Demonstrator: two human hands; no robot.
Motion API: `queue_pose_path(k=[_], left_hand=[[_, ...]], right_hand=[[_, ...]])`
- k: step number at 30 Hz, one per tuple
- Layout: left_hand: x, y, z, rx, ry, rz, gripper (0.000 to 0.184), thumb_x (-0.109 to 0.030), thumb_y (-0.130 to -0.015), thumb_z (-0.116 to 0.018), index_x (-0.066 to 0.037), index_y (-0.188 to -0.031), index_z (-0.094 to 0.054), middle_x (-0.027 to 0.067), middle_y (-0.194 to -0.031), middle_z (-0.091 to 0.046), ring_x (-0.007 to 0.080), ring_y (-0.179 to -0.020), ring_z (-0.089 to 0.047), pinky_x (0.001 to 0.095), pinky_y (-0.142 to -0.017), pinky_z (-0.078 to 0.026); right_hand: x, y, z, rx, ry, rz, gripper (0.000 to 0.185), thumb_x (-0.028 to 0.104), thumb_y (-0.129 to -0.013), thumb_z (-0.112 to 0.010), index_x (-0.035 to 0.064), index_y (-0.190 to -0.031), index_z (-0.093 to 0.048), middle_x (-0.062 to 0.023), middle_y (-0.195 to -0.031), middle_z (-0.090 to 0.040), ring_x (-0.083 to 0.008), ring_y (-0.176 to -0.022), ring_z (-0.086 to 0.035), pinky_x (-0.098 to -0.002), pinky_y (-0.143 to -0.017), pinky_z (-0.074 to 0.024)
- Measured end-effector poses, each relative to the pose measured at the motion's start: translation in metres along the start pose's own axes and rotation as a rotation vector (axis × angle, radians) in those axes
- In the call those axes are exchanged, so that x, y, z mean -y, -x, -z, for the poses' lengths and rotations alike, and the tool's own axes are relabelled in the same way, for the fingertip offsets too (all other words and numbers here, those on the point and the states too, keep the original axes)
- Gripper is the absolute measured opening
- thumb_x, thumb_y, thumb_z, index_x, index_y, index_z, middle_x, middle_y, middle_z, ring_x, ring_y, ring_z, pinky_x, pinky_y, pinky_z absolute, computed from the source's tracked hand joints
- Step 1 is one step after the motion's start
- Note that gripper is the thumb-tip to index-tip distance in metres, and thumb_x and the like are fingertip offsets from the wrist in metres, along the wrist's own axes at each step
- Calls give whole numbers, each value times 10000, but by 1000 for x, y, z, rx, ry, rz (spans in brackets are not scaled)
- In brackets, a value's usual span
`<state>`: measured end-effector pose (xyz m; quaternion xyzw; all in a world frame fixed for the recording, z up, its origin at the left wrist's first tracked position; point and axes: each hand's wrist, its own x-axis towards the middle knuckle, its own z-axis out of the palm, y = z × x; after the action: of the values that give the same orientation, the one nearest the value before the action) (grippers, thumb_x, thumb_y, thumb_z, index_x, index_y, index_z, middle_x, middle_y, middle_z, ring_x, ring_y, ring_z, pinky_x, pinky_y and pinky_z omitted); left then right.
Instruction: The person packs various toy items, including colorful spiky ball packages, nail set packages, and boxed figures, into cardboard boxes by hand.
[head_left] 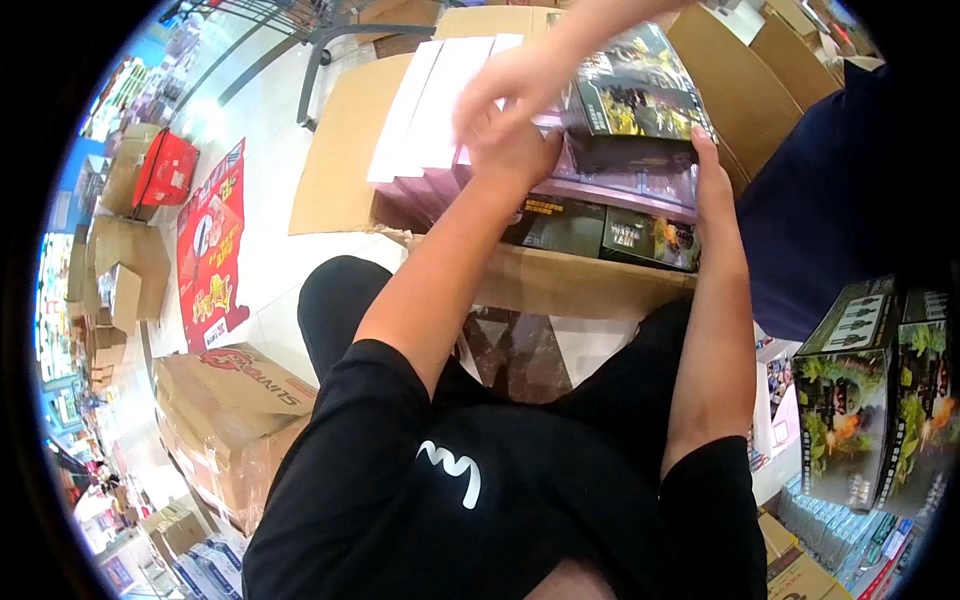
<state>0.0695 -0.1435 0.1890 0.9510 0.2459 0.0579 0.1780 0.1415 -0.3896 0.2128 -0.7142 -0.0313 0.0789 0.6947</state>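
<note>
An open cardboard carton [590, 278] stands in front of my knees. Purple-sided boxes with white tops [440, 100] fill its left part, and dark printed boxes [560, 222] lie lower at its near side. My right hand [707, 170] lies along the right edge of a black toy box [640, 95] on top of the contents, thumb on its near corner. At the purple boxes, my left hand [515, 150] is bent, its fingers partly covered by another person's hand [510, 85] reaching in from above; what it grips, if anything, is hidden.
A taped carton [235, 400] sits at my left, with a red basket [165, 172] and a red poster [212, 250] farther off. Printed toy boxes [845, 410] are stacked at my right. Another person's dark clothing [820, 200] is close by on the right. A wheeled cart [320, 50] stands behind.
</note>
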Motion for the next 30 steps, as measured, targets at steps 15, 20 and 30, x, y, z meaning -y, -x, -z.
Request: queue_pose_path(k=[15,20,30], left_hand=[[-26,49,52,97,1019,5,752,-301,-786,-807,141,-1303,-485,244,-1187,-645,304,-1056,-654,365,-926,-508],[3,49,36,349,1361,207,486,-213,-907,-713,48,-1280,-546,158,-1071,-701,214,-902,-705,331,-754,-572],[-33,54,68,87,1430,-224,422,-161,-890,-727,42,-1204,-531,109,-1065,-667,146,-924,-646,301,-809,-545]], right_hand=[[7,16,59,190,-165,-62,608,476,-982,-469,12,-1372,-514,-112,-1339,-589,-233,-1213,-544,-363,-1081,-375],[-5,15,53,128,-291,26,581,447,-959,-506,4,-1331,-562,-120,-1354,-600,-234,-1247,-540,-365,-1093,-357],[2,13,61,371,-647,-23,641,565,-1038,-421,54,-1409,-532,-100,-1365,-613,-265,-1281,-552,-433,-1101,-415]])
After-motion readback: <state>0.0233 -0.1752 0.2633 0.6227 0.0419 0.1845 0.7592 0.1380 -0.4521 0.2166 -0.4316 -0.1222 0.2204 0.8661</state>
